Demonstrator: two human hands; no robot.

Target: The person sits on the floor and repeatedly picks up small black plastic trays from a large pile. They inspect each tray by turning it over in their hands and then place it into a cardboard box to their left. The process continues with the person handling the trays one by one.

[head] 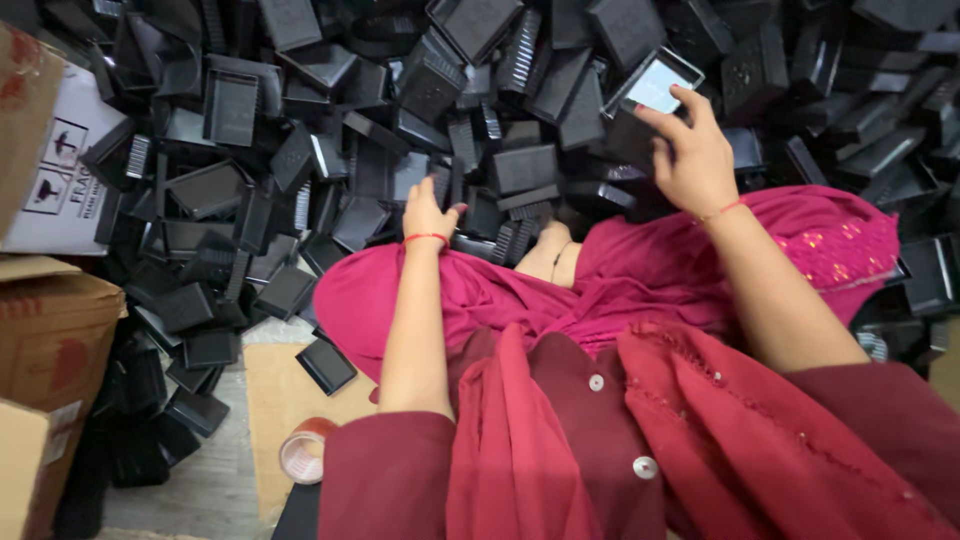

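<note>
Where the person sits on the floor, a deep heap of black plastic trays spreads ahead and to both sides; right hand raised over the heap, fingers and thumb clamped on one black tray with a pale label, tilted, its open face toward the camera; that tray sits above the pile, right of centre, touching neighbouring trays at its lower edge; left hand down at the near edge of the heap, fingers curled into the trays, but whether it grips one I cannot tell; red thread band on each wrist; magenta cloth draped over the lap just beneath both hands; cardboard boxes stacked at far left, touching the heap; roll of tape on a flat cardboard sheet near the left elbow; single loose tray on that sheet, apart from the pile
</note>
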